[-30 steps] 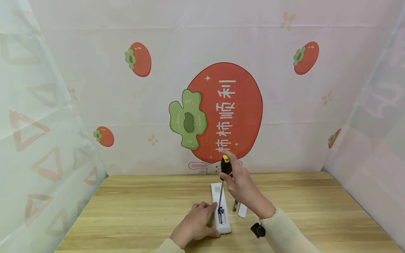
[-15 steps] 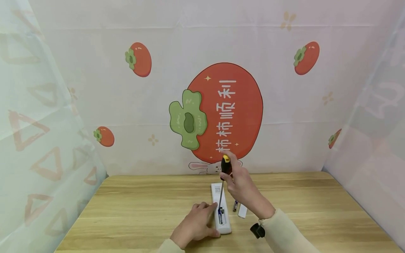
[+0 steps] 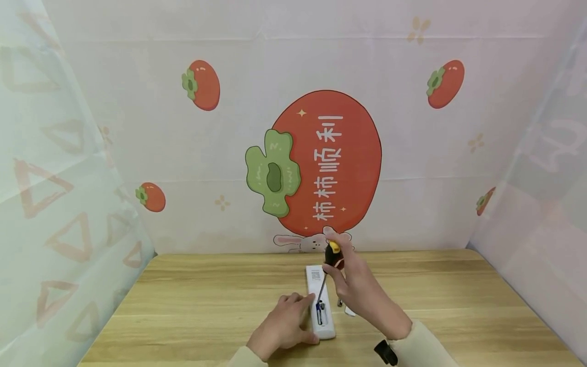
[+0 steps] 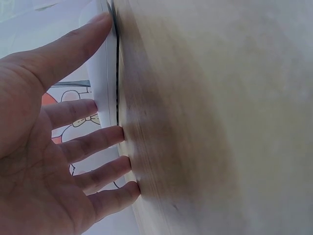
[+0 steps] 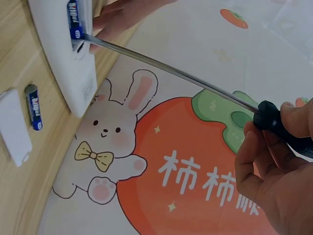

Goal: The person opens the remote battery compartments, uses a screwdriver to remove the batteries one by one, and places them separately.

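Observation:
A white remote control [image 3: 325, 295] lies face down on the table, its battery compartment uncovered. Inside the compartment sits a blue battery [image 5: 74, 19]. My right hand [image 3: 362, 288] grips the black and yellow handle of a screwdriver [image 5: 171, 72], whose tip meets the end of that battery in the right wrist view. The shaft slants up to the right. Along the remote's left side rests my left hand [image 3: 284, 321], fingers extended, thumb by the near end. In the left wrist view, its fingertips [image 4: 131, 188] touch the tabletop beside the remote.
To the right of the remote lie a loose blue battery [image 5: 34, 107] and the white battery cover [image 5: 15, 132], partly behind my right hand in the head view. A white curtain printed with persimmons [image 3: 330, 153] hangs behind the wooden table [image 3: 206, 306].
My right hand has come down and a little to the right, tilting the screwdriver handle rightward while the tip stays at the battery. The left hand and the remote have not moved.

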`<action>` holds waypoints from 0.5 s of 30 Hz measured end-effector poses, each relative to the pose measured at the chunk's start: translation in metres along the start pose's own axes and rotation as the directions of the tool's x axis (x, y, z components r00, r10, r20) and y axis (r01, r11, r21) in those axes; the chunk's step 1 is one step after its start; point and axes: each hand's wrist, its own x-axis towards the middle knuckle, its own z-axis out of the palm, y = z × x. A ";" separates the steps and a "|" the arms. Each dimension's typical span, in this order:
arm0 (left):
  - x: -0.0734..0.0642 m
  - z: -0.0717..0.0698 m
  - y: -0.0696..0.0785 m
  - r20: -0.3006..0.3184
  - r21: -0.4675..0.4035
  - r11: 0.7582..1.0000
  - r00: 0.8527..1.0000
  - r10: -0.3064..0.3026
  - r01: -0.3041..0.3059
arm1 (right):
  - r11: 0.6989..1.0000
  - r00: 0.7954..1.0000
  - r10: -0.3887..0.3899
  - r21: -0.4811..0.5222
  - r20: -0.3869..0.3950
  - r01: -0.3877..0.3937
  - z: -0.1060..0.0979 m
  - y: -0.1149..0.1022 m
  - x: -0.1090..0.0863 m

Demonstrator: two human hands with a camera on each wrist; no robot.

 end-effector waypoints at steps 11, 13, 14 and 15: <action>-0.002 0.001 -0.001 -0.013 0.003 1.000 1.000 0.002 -0.002 | 0.999 0.999 -0.019 -0.046 -0.042 0.017 0.000 -0.002 -0.006; -0.001 0.001 -0.001 -0.011 -0.001 1.000 1.000 -0.001 0.001 | 0.998 0.999 -0.013 -0.059 -0.038 0.011 0.001 -0.004 -0.004; -0.001 0.001 -0.001 -0.008 -0.005 1.000 1.000 -0.004 0.004 | 0.998 0.999 -0.011 -0.064 -0.037 0.009 0.001 -0.004 -0.003; -0.001 0.001 -0.001 -0.004 -0.008 1.000 1.000 -0.008 0.008 | 0.998 0.999 -0.009 -0.068 -0.038 0.006 0.002 -0.005 -0.003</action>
